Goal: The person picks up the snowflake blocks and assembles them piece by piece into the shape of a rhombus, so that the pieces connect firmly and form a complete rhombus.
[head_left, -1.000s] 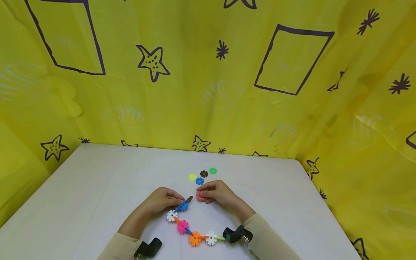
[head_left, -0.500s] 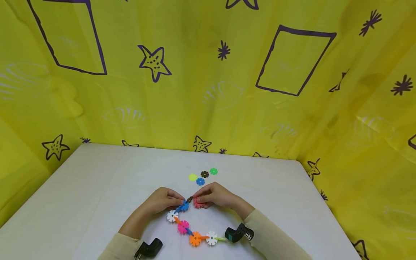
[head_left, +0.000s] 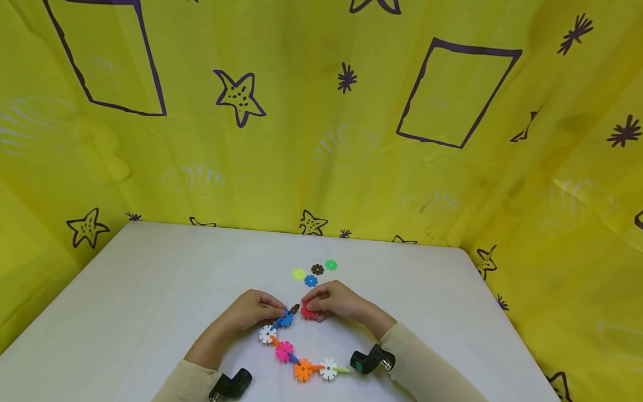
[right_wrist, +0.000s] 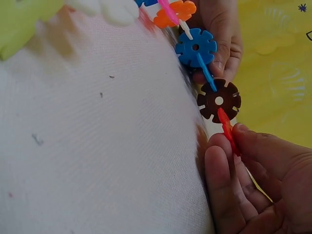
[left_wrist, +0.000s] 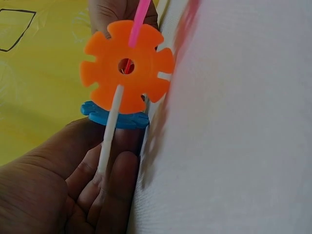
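My left hand [head_left: 256, 309] pinches the upper end of a chain of interlocked notched plastic discs, at a blue disc [right_wrist: 196, 48]. Beyond it a brown disc [right_wrist: 219, 100] sticks out from the chain's end. Thumb and fingers of my right hand [head_left: 334, 300] pinch a red disc [right_wrist: 227, 130], edge-on in the right wrist view, where it overlaps the brown disc's rim. From the left hand the chain curves down over the table through a white disc [head_left: 267, 334], a pink disc [head_left: 284, 352] and an orange disc [head_left: 303, 369]. An orange disc [left_wrist: 127, 66] looms large in the left wrist view.
Four-coloured loose discs lie behind the hands: yellow [head_left: 299, 274], blue [head_left: 311, 281], brown [head_left: 317, 269] and green [head_left: 331, 265]. The chain's near end, by the right wrist camera [head_left: 372, 359], has a white disc [head_left: 329, 369]. A yellow curtain [head_left: 291, 151] surrounds the white table [head_left: 166, 290].
My right hand has moved left and slightly nearer with the red disc, bringing it up to the brown disc. My left hand has stayed on the chain in nearly the same place.
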Available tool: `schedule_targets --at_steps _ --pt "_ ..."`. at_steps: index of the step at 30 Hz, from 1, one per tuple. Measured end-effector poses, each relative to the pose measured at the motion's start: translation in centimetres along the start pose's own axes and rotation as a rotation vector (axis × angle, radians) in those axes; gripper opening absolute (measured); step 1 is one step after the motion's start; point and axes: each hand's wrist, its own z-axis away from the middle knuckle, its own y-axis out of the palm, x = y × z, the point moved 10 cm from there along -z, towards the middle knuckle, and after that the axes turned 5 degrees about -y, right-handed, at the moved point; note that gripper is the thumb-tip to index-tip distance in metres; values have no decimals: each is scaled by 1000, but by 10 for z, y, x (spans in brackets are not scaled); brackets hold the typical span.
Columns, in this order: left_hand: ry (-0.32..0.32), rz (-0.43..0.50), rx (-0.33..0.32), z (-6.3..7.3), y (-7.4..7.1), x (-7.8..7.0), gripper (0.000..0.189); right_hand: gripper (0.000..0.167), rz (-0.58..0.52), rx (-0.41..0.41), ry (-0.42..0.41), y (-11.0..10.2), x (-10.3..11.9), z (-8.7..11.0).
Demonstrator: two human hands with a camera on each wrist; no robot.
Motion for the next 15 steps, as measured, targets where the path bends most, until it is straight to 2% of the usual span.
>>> schedule_targets --at_steps 9,15 --pt "-8 19 12 1 1 0 24 23 -72 -73 67 -7 -6 -6" --pt "-1 14 16 2 1 -2 24 25 -106 -120 79 -6 -4 -8"
